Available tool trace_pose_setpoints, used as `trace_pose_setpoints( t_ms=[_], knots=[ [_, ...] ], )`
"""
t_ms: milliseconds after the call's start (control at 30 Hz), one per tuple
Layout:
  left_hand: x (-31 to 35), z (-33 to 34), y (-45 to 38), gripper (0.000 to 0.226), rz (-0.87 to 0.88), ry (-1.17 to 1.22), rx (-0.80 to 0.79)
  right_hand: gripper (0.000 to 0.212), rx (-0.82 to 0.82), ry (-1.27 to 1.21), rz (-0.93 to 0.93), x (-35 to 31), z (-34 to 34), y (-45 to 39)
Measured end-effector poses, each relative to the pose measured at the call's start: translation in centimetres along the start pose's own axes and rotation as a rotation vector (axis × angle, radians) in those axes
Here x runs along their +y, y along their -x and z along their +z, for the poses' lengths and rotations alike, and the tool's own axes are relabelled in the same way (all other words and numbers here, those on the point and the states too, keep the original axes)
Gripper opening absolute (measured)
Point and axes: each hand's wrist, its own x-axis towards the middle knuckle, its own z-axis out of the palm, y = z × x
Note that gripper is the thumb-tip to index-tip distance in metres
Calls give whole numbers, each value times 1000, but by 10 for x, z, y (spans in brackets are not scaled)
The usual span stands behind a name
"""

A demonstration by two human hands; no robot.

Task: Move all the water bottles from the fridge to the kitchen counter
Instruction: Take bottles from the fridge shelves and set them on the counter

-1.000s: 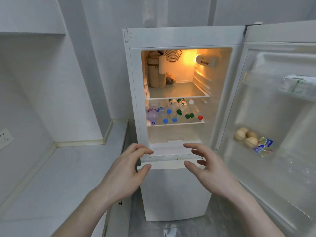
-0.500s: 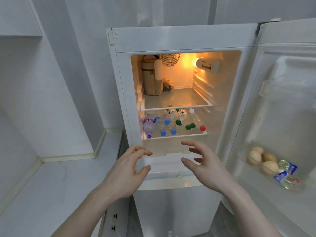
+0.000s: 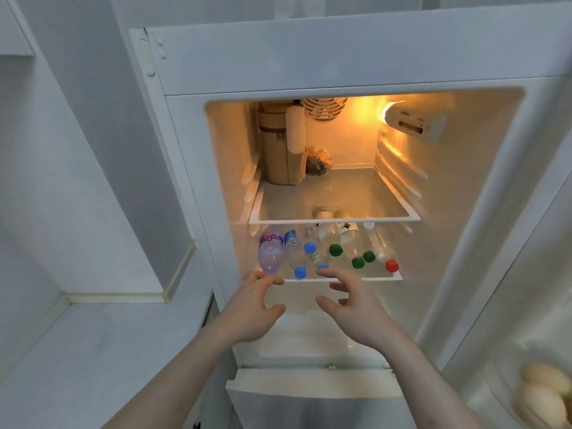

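Both hands — left hand (image 3: 250, 308), right hand (image 3: 349, 308) — fingers spread, empty, near bottles (image 3: 328, 252).

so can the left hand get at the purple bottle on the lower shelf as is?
Probably yes. The left hand is open just below the purple bottle, which lies at the shelf's left front edge, neck outward. The fridge door is open, and nothing sits between them.

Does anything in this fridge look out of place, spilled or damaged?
Nothing spilled or broken. The water bottles lie on their sides in a loose heap on the lower shelf, caps toward the door. Both hands, left hand and right hand, are empty.
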Motion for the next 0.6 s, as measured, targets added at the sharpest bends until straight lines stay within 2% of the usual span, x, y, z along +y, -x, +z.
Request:
trace_pose_setpoints(
  t_ms=[133,400,600],
  knots=[
    [-11,18,-30,59,-54,-22,1,45,-15,0,31,17,6,-29],
    [-21,34,-76,70,-228,-99,-16,63,-18,53,93,28,15,-92],
    [-20,48,-90,56,-324,-254,-51,75,-133,223,127,33,29,-136]
  ],
)
